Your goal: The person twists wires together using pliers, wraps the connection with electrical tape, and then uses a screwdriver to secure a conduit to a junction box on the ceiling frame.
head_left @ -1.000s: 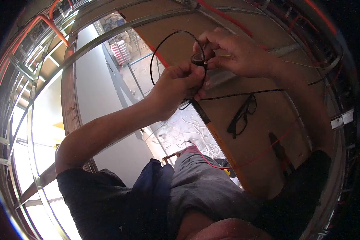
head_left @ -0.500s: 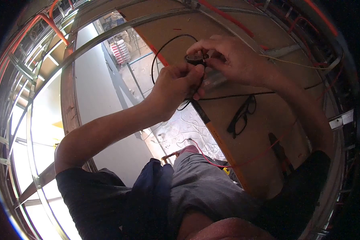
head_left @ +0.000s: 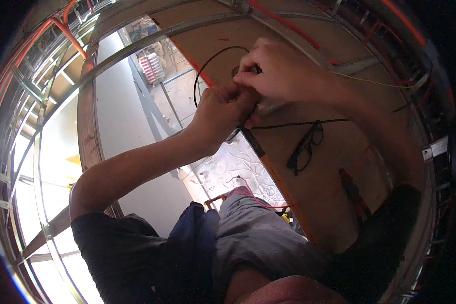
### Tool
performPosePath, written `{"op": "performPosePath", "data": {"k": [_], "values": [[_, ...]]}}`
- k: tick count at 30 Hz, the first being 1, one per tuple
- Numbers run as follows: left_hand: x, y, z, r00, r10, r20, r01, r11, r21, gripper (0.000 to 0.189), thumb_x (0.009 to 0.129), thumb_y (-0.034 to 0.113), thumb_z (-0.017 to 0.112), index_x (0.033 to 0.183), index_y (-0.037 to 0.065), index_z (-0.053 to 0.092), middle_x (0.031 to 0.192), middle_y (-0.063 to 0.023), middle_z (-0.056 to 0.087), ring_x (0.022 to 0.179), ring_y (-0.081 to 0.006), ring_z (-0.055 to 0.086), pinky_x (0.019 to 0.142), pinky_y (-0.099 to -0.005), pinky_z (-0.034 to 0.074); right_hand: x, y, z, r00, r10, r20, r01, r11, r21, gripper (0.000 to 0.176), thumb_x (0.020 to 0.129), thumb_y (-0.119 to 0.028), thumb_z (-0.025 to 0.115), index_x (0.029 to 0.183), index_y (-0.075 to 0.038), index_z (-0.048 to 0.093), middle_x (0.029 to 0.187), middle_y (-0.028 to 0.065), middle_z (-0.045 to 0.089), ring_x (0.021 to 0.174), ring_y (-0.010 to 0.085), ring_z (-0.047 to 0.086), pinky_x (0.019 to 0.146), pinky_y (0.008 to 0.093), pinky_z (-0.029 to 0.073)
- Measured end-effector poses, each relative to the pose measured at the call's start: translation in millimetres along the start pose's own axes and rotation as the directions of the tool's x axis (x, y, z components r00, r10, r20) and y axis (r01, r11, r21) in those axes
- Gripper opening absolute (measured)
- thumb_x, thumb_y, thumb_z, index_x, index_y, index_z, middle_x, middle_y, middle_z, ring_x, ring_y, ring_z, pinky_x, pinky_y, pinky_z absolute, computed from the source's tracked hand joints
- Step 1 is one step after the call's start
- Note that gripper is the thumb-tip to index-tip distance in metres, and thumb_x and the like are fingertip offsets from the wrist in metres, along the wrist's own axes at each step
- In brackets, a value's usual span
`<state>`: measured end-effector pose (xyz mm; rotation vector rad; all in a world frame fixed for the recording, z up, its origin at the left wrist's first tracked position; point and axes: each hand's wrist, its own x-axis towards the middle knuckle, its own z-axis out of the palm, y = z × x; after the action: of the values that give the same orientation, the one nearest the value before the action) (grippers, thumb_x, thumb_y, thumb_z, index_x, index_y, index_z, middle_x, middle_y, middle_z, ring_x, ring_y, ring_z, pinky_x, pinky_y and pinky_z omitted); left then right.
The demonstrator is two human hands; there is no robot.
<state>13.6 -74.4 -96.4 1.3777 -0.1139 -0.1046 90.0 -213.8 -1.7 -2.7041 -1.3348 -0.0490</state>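
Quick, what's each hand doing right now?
Left hand: closed on the black wire.
Right hand: fingers pinched shut on the same wire; anything else in it is hidden.

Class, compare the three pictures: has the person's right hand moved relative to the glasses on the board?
Yes. The right hand slid left, away from the glasses, until its fingertips meet the left hand.

Black-framed eyeglasses [head_left: 304, 147] lie, temples open, on a brown plywood panel [head_left: 339, 152]. A dark hand tool [head_left: 352, 193] (type unclear) lies apart from them, lower on the panel. A thin red wire [head_left: 258, 201] loops beside the panel's edge. Orange conduit [head_left: 68, 35] follows grey metal framing [head_left: 137, 48].
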Motion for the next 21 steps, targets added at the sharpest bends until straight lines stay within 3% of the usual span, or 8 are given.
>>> {"op": "performPosePath", "data": {"k": [4, 9, 10, 12, 13, 15, 19, 21], "values": [[1.3, 0.4, -0.1, 1.0, -0.005, -0.019, 0.005, 1.0, -0.003, 0.028, 0.099, 0.031, 0.06, 0.095, 0.003, 0.059, 0.075, -0.0032, 0.059, 0.065, -0.0104, 0.055, 0.058, -0.0246, 0.042, 5.7, 5.1, 6.7, 1.0, 0.024, 0.002, -0.024, 0.998, 0.06, 0.028, 0.085, -0.03, 0.069, 0.096, -0.005, 0.074, 0.115, 0.0207, 0.058, 0.104, 0.0331, 0.061, 0.094, 0.0393, 0.046], [0.5, 0.9, 0.3, 0.999, -0.027, -0.041, 0.028, 0.999, 0.026, 0.029, 0.099, 0.031, 0.06, 0.091, 0.003, 0.06, 0.071, -0.0042, 0.059, 0.062, -0.0115, 0.055, 0.058, -0.0258, 0.043, 3.7, 10.2, 22.1, 0.967, -0.03, -0.254, 0.078, 0.98, 0.184, 0.023, 0.086, -0.025, 0.071, 0.097, -0.004, 0.073, 0.13, 0.0194, 0.053, 0.109, 0.0262, 0.061, 0.091, 0.0356, 0.049], [1.8, 0.4, 0.0, 0.999, -0.024, -0.039, 0.025, 0.999, 0.026, 0.029, 0.099, 0.031, 0.06, 0.091, 0.003, 0.06, 0.071, -0.0042, 0.059, 0.062, -0.0115, 0.055, 0.058, -0.0258, 0.043, 4.0, 8.8, 21.1, 0.966, -0.03, -0.256, 0.079, 0.98, 0.181, 0.023, 0.086, -0.025, 0.071, 0.097, -0.004, 0.073, 0.13, 0.0194, 0.053, 0.109, 0.0262, 0.061, 0.091, 0.0356, 0.049], [4.0, -2.9, -1.7, 0.999, 0.013, -0.053, -0.013, 1.0, 0.005, 0.03, 0.098, 0.026, 0.057, 0.085, -0.001, 0.062, 0.066, -0.006, 0.061, 0.059, -0.0109, 0.058, 0.056, -0.0263, 0.046, 6.1, 5.4, 21.3, 0.975, 0.091, -0.201, 0.011, 0.89, 0.455, 0.021, 0.09, -0.018, 0.069, 0.1, -0.001, 0.071, 0.136, 0.0149, 0.049, 0.111, 0.0203, 0.061, 0.091, 0.0321, 0.051], [4.3, -2.6, -3.5, 0.998, 0.018, -0.053, -0.017, 1.0, 0.011, 0.03, 0.098, 0.026, 0.057, 0.085, -0.001, 0.062, 0.066, -0.006, 0.061, 0.059, -0.0109, 0.058, 0.056, -0.0263, 0.046, 7.1, 5.4, 20.1, 0.974, 0.088, -0.209, 0.017, 0.891, 0.454, 0.021, 0.09, -0.018, 0.069, 0.1, -0.001, 0.071, 0.136, 0.0149, 0.049, 0.111, 0.0203, 0.061, 0.091, 0.0321, 0.051], [3.4, -2.1, -3.3, 1.0, 0.019, -0.013, -0.019, 1.0, -0.004, 0.03, 0.099, 0.026, 0.056, 0.085, 0.0, 0.061, 0.066, -0.0055, 0.059, 0.058, -0.0113, 0.055, 0.055, -0.0272, 0.044, 5.6, 4.5, 15.4, 0.993, 0.116, -0.025, -0.071, 0.752, 0.655, 0.022, 0.092, -0.015, 0.067, 0.107, 0.001, 0.068, 0.142, 0.0088, 0.043, 0.112, 0.0169, 0.06, 0.091, 0.03, 0.05], [3.1, 0.5, -0.1, 0.999, 0.014, -0.046, -0.015, 1.0, -0.013, 0.031, 0.1, 0.026, 0.054, 0.085, -0.001, 0.058, 0.067, -0.0048, 0.056, 0.057, -0.0119, 0.054, 0.054, -0.0276, 0.042, -6.4, 2.2, 3.7, 0.992, 0.087, -0.093, 0.012, 0.668, 0.744, 0.027, 0.093, -0.018, 0.067, 0.112, 0.001, 0.065, 0.141, 0.0055, 0.044, 0.109, 0.0149, 0.06, 0.093, 0.0292, 0.049], [3.3, 0.4, -1.3, 0.999, 0.02, -0.031, -0.019, 0.999, 0.05, 0.03, 0.1, 0.025, 0.051, 0.092, -0.002, 0.06, 0.069, -0.0043, 0.055, 0.058, -0.0114, 0.053, 0.054, -0.0274, 0.042, -9.4, 9.9, -0.9, 0.997, -0.017, -0.076, 0.068, 0.661, 0.747, 0.027, 0.094, -0.022, 0.066, 0.108, 0.001, 0.065, 0.138, 0.0031, 0.044, 0.104, 0.0124, 0.06, 0.093, 0.0274, 0.047]]}}
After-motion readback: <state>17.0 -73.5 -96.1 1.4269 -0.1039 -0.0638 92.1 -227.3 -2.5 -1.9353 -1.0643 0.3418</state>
